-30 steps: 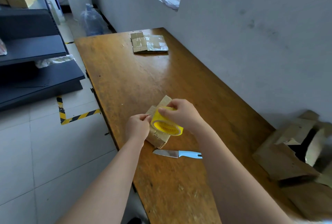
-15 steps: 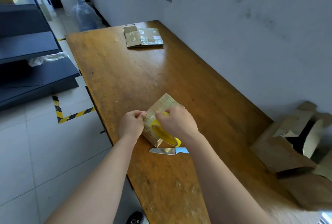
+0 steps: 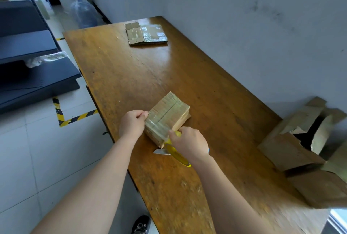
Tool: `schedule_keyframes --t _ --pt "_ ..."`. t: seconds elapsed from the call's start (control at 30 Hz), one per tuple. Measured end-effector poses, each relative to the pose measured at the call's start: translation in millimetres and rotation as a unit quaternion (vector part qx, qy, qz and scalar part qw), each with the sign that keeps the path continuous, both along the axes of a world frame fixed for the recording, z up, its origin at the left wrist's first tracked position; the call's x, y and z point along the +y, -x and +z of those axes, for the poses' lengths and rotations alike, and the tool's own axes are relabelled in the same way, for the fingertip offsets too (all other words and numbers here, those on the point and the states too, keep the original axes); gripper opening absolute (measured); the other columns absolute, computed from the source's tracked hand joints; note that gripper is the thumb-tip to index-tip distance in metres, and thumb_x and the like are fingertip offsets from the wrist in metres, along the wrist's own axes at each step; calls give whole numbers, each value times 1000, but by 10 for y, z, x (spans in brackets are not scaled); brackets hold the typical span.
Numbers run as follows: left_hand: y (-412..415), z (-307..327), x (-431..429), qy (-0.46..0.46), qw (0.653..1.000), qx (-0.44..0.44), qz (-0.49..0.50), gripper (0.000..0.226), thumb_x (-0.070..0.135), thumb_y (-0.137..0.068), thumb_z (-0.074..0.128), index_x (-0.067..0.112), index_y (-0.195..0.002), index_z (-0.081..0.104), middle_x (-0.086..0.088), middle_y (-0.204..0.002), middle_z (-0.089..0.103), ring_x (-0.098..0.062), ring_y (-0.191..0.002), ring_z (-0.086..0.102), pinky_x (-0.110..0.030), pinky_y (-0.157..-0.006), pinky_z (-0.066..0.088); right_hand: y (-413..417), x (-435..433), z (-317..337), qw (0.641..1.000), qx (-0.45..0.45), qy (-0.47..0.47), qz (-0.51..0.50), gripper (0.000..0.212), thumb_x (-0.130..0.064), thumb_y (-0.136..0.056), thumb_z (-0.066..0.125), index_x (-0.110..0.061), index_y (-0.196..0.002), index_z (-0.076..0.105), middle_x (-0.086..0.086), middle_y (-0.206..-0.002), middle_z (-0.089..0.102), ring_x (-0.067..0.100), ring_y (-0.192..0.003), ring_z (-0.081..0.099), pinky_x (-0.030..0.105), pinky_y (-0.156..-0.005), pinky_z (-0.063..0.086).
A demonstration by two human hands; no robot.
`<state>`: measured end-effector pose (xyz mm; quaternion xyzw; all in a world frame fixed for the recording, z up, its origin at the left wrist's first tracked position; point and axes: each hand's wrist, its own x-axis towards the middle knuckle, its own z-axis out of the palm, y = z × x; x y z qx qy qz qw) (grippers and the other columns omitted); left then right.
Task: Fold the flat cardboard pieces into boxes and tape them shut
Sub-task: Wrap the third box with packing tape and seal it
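A small folded cardboard box (image 3: 169,113) lies on the wooden table (image 3: 216,93) near its left edge, with clear tape across its near end. My left hand (image 3: 132,124) pinches the box's left corner and the tape end there. My right hand (image 3: 189,142) grips a yellow tape roll (image 3: 177,154) just below the box, and a clear strip runs from the roll over the box. Flat taped cardboard pieces (image 3: 145,33) lie at the far end of the table.
A knife (image 3: 160,151) lies on the table, mostly hidden under my right hand. Several opened cardboard boxes (image 3: 296,140) pile up at the right against the grey wall. Dark shelves (image 3: 28,64) stand to the left across a tiled floor.
The roll has come down from on top of the box to below its near end, drawing tape over the box. The left hand has stayed on the box's left corner.
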<state>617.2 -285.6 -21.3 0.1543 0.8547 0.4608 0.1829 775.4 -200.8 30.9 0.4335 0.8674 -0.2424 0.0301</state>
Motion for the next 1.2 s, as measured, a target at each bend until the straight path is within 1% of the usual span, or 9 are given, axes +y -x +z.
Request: schedule_keyframes --t 0.17,0.47,0.57,0.7,0.77,0.83,0.93,1.0,1.2 --pt "-73 -36 -48 39 994 97 -14 30 31 -100 47 17 -114 69 0 -108 70 -11 -88 55 -17 -56 37 -26 -46 -141 999 11 -32 -8 47 -52 -95 43 -18 -63 43 -4 -57 46 11 -49 42 24 -43 30" --pt "-183 -64 -34 55 982 178 -27 35 34 -102 40 17 -117 67 -2 -109 71 -20 -97 66 -22 -62 47 6 -26 -251 1000 15 3 -9 41 -52 -97 40 -16 -85 57 0 -75 62 16 -68 63 33 -64 58" --pt "-207 -52 -5 51 986 152 -51 48 49 -98 33 19 -120 64 -1 -112 69 -20 -102 65 -20 -63 47 27 26 -252 1000 10 -1 -17 41 -50 -98 39 -15 -88 58 1 -78 63 17 -71 63 35 -67 58" --pt "-223 -54 -11 89 985 51 -141 71 63 -91 42 24 -149 28 -3 -151 38 -25 -137 38 -44 -103 41 78 30 -250 1000 3 -5 -25 40 -49 -97 40 -16 -84 58 -1 -75 61 16 -69 61 33 -64 56" --pt "-199 -2 -35 88 987 49 -128 76 59 -90 49 26 -151 19 -7 -154 28 -27 -139 32 -50 -106 38 136 9 -245 999 8 30 -32 39 -50 -96 42 -17 -81 55 -2 -74 58 13 -68 58 29 -60 52" --pt "-167 105 -77 111 977 171 -59 67 51 -86 61 21 -142 39 -14 -141 40 -31 -123 44 -50 -94 46 226 -48 -224 995 32 91 -28 36 -52 -94 46 -17 -88 52 -7 -79 55 9 -68 54 25 -58 47" --pt "-133 185 -159 63 935 347 -37 20 20 -84 71 12 -103 69 -11 -103 61 -33 -94 55 -42 -73 44 362 -203 -189 973 103 206 -5 51 -39 -88 56 -17 -132 42 -3 -106 55 18 -93 60 34 -75 53" --pt "-126 167 -231 52 935 345 -62 14 6 -86 65 9 -96 75 -9 -98 67 -33 -93 59 -41 -74 42 413 -278 -202 955 132 267 -11 63 -27 -85 57 -17 -143 33 3 -122 53 22 -107 57 37 -87 52" --pt "-48 77 -394 119 943 294 -103 33 14 -93 61 19 -125 65 4 -136 57 -20 -125 51 -39 -94 34 403 -389 -320 923 209 316 -61 46 -30 -90 63 -18 -130 43 -3 -116 56 10 -95 56 16 -63 44"
